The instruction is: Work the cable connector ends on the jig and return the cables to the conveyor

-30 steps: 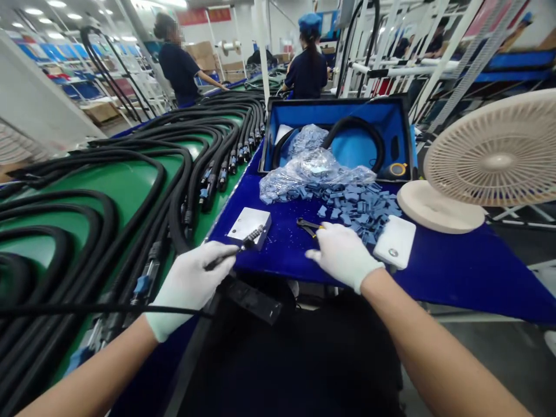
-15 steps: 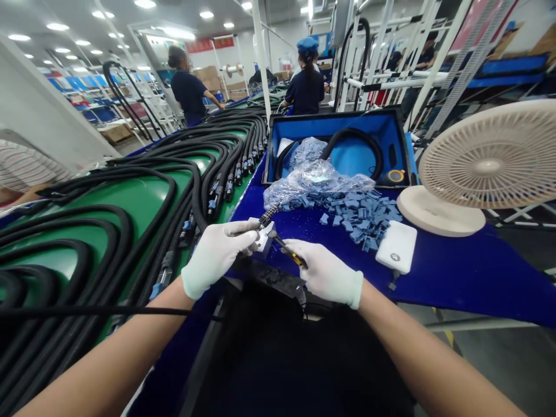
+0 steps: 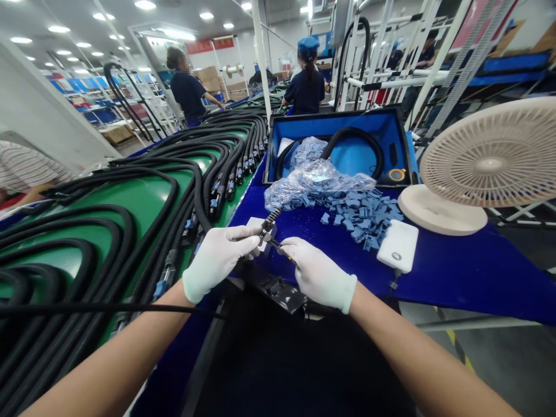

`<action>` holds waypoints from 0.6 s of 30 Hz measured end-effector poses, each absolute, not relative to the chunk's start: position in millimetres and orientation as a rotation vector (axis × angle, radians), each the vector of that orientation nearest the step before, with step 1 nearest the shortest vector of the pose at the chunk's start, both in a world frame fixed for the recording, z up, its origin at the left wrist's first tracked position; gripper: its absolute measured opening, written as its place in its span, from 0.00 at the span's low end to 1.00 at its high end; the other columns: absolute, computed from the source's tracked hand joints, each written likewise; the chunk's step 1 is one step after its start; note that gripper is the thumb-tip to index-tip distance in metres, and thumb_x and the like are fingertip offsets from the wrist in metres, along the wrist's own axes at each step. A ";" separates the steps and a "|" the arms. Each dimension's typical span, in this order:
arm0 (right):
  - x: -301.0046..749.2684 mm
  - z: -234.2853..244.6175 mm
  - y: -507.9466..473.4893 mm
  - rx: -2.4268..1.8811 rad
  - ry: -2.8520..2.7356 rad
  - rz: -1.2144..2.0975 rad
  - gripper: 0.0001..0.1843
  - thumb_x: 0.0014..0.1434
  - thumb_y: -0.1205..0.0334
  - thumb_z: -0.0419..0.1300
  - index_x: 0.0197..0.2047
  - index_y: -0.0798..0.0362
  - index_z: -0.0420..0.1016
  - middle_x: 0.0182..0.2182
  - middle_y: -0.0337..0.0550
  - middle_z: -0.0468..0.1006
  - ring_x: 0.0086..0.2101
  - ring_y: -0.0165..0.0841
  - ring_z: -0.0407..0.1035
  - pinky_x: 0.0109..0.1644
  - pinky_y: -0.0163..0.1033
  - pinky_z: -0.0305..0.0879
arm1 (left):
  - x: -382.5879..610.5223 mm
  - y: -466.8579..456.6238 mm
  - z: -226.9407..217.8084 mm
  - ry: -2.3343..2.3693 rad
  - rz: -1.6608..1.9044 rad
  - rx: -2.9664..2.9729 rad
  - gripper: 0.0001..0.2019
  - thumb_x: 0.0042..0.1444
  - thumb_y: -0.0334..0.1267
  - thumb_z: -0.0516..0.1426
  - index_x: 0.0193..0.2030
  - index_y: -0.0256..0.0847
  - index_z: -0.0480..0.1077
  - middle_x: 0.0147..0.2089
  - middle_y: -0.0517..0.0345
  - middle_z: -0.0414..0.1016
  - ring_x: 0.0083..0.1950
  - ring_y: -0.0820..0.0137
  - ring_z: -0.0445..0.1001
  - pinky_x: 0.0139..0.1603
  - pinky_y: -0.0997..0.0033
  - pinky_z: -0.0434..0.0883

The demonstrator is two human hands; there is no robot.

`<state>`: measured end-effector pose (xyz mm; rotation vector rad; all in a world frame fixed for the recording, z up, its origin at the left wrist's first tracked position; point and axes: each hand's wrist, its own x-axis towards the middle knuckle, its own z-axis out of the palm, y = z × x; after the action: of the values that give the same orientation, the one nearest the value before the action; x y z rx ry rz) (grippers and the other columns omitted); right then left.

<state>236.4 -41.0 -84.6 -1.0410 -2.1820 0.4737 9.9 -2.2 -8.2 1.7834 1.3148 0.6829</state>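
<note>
Over the near edge of the blue tabletop (image 3: 460, 269), two white-gloved hands meet at a dark, ribbed connector (image 3: 271, 219). The left hand (image 3: 220, 258) has its grip closed on the connector, pinched between thumb and fingers, the ribbed end pointing up and away from the person. The right hand (image 3: 320, 272) has its grip closed around a pair of pliers (image 3: 284, 251) with a touch of yellow on the handles; their dark head reaches the connector just beside the left fingertips. Whether the pliers' jaws are apart or together is too small to tell.

Directly behind the connector, partly hidden by it and the left hand, sits a white block (image 3: 256, 222). Beneath the hands is a dark tray (image 3: 289, 300) with small black pieces on it. Farther back on the tabletop, blue clips (image 3: 354, 211) are heaped against a clear plastic bag (image 3: 319, 176), which overlaps the front of a blue bin (image 3: 356, 156). To the right of the clips lie a white device (image 3: 398, 246) with a short cord and the round base (image 3: 442, 209) of a beige fan (image 3: 489, 166). On the left, thick black cables (image 3: 104, 255) curve across a green tabletop (image 3: 150, 185). Two co-workers in dark shirts stand beyond.
</note>
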 end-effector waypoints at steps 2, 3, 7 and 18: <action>235.0 -89.5 -39.6 -1.081 -2.187 0.459 0.26 0.54 0.82 0.49 0.52 0.55 0.73 0.53 0.53 0.75 0.54 0.40 0.68 0.59 0.47 0.69 | 12.8 -1.3 -9.8 1.277 0.678 1.776 0.18 0.60 0.45 0.60 0.53 0.41 0.80 0.41 0.56 0.84 0.41 0.64 0.80 0.43 0.69 0.74; 234.1 -91.9 -38.5 -1.099 -2.194 0.459 0.23 0.56 0.81 0.50 0.51 0.55 0.73 0.51 0.53 0.75 0.52 0.41 0.69 0.57 0.47 0.69 | 15.8 -0.8 -10.4 1.263 0.694 1.783 0.20 0.59 0.45 0.60 0.56 0.41 0.78 0.45 0.56 0.83 0.44 0.63 0.80 0.46 0.68 0.74; 231.7 -94.8 -36.2 -1.239 -2.132 0.527 0.13 0.62 0.72 0.55 0.49 0.53 0.73 0.46 0.50 0.77 0.46 0.40 0.71 0.53 0.46 0.69 | 33.5 2.8 -9.8 1.338 0.800 1.947 0.26 0.59 0.48 0.61 0.62 0.41 0.72 0.54 0.53 0.81 0.52 0.59 0.79 0.55 0.61 0.74; 230.6 -98.3 -25.0 -1.444 -2.074 0.612 0.12 0.65 0.55 0.59 0.47 0.51 0.76 0.39 0.46 0.82 0.38 0.38 0.75 0.42 0.39 0.63 | 40.0 9.6 -13.2 1.371 0.714 2.053 0.21 0.65 0.51 0.54 0.56 0.42 0.78 0.55 0.57 0.82 0.54 0.59 0.78 0.56 0.66 0.71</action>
<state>230.6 -25.0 -98.3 -1.4439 -2.0741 0.6122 40.0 9.6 -13.2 2.0528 1.3711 0.7135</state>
